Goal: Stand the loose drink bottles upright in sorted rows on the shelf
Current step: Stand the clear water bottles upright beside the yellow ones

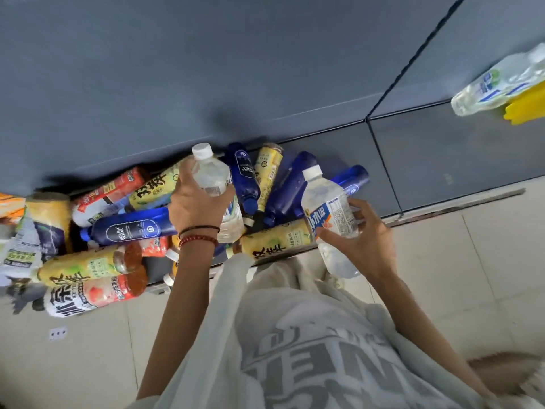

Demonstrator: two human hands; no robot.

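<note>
My left hand (197, 205) grips a clear bottle with a white cap (210, 172), held over a heap of loose bottles. My right hand (364, 239) grips a second clear bottle with a blue and white label (330, 214), cap pointing up and away from me. Below them the pile lies on its side on the low dark shelf (436, 160): dark blue soda bottles (129, 227), yellow tea bottles (277, 240) and red-labelled tea bottles (97, 292), all mixed together.
A clear bottle with a green and blue label (498, 84) lies alone at the far right of the shelf beside a yellow object (528, 106). A dark back panel (206, 69) rises behind the shelf. Pale floor tiles (457, 255) lie in front.
</note>
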